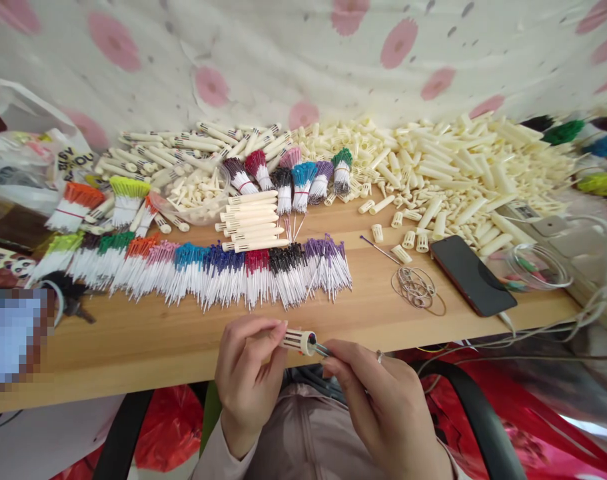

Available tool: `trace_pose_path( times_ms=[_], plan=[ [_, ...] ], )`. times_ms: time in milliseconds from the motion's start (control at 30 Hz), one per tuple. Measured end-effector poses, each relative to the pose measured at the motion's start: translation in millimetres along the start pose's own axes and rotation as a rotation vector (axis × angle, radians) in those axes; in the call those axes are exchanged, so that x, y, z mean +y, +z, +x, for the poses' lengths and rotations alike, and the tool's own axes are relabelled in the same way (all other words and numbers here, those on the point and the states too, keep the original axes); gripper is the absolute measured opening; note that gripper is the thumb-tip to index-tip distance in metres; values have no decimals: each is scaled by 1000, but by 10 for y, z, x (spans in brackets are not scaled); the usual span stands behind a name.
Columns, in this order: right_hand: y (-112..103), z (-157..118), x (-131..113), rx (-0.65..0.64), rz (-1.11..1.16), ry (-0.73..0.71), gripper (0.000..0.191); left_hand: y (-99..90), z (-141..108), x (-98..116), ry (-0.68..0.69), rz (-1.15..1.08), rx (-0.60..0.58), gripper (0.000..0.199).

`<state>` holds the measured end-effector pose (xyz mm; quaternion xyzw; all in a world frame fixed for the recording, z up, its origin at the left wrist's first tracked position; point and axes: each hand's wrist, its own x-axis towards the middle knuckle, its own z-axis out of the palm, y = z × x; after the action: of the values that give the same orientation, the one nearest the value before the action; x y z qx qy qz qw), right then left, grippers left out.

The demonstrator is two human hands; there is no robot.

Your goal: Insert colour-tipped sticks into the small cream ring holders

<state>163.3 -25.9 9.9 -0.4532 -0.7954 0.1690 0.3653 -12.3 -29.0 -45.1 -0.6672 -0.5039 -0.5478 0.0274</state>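
My left hand (250,373) pinches a small cream slotted plastic cylinder (298,341) over the table's front edge, its open end facing right. Closed around a thin blue-grey rod or refill (323,350), my right hand (378,400) holds the rod's end at the cylinder's opening. Dark and coloured bits show inside the opening. Beyond my hands lies a long row of pen refills with coloured ends, including dark blue ones (226,267) and purple ones (328,260). A stack of cream pen barrels (250,220) sits behind that row.
Cream plastic parts (453,160) are heaped at the back right. Near the right end lie a phone (473,275), rubber bands (416,288) and white cables. A clear bowl (196,213) of small parts, refill bundles (126,200) and a plastic bag (28,160) stand at the back left.
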Motion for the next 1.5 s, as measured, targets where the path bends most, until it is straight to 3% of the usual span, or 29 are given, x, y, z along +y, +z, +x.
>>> trace_pose_path(
  times_ms=[100,267,367,567,933,1167,1500],
  plan=[
    [-12,-1,-1,11,-11,-19,27,-15,17,4,-33,-56,-38,35],
    [-4,1,2,15,-31,-47,23,-52,34,-3,-81,-202,-213,28],
    [15,-1,-3,22,-51,-53,24,-56,11,-14,-106,-228,-243,28],
    [10,-9,-28,57,-87,-62,27,-38,-32,-39,-167,-278,-208,31],
    [26,-29,-7,36,-97,-41,28,-18,-52,-14,-115,-216,-200,35],
    [-34,-56,-18,68,-49,-50,20,-27,-93,-22,-159,-187,-99,35],
    [-19,-15,-46,71,-47,-47,21,-36,-48,2,-61,-39,-38,34]
  ],
)
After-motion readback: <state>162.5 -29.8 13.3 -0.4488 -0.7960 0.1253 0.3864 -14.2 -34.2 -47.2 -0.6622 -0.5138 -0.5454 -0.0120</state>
